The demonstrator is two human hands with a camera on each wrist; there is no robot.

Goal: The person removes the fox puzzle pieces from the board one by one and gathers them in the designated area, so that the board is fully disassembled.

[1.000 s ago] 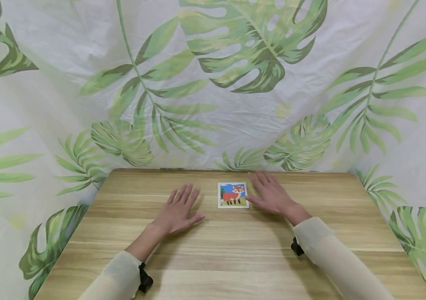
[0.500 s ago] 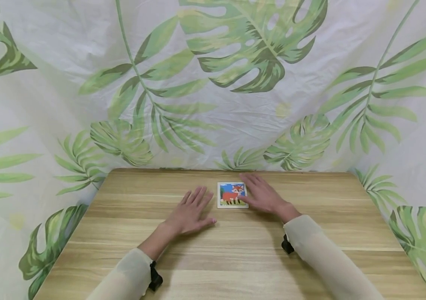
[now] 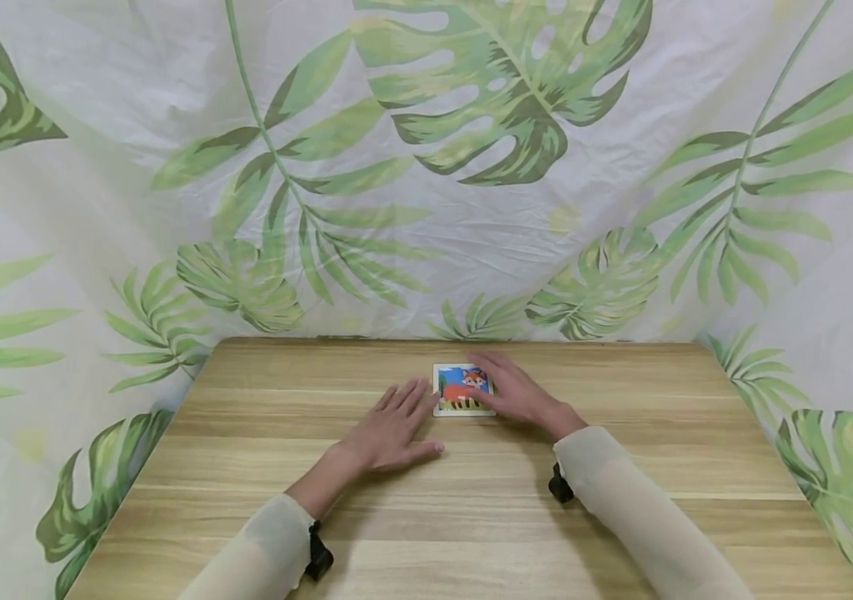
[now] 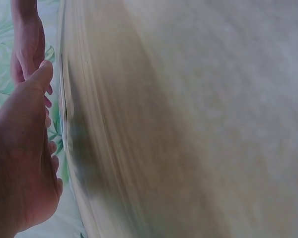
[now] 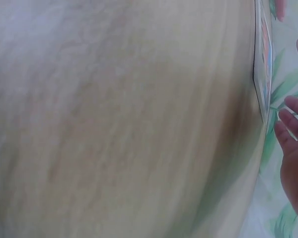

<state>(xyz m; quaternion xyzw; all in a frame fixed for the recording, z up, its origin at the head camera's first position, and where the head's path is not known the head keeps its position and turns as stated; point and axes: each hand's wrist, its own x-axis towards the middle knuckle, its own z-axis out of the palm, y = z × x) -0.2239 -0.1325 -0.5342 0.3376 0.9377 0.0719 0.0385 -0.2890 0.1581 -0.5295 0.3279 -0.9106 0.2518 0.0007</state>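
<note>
A square fox picture board (image 3: pixel 458 388) with a white border lies flat on the wooden table (image 3: pixel 426 508), towards its back edge. From the left, my left hand (image 3: pixel 391 429) reaches in with straight fingers, the fingertips right at the board's left border. My right hand (image 3: pixel 522 395) hovers over the board's right side, fingers extended, covering part of that edge. In the right wrist view the board (image 5: pixel 262 67) shows edge-on, and the right hand (image 5: pixel 295 158) is raised above the tabletop. The left wrist view has the left hand (image 4: pixel 25 153) with its palm above the table.
Leaf-patterned cloth (image 3: pixel 426 167) hangs behind the table and on both sides. A black wrist device (image 3: pixel 319 552) sits at the left cuff, another black device (image 3: pixel 561 484) at the right cuff.
Both hands have moved inward: the left hand rightward up to the board's left edge, the right hand leftward farther over its right side. The board lies in the same place.
</note>
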